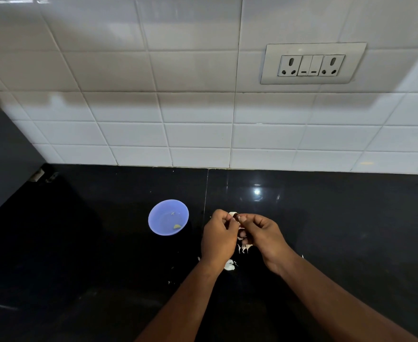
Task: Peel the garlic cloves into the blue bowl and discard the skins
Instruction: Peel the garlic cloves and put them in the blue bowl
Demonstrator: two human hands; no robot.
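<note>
We judge the garlic clove (pixel 233 215), pinched between left hand (pixel 219 239) and right hand (pixel 264 236) beside the blue bowl (pixel 168 221), light, slippery, papery-skinned, best gripped at its ends.

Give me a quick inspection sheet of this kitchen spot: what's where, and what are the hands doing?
Surface: glossy black counter.
Job's things: blue bowl left of the hands, two small garlic pieces inside; garlic clove pinched between both hands.
Clutter: white garlic skins scattered on the counter under the hands.
Hands: left hand and right hand both pinch the clove.
Cables: nothing seen.
Surroundings: white tiled wall; socket panel, nothing plugged in.
</note>
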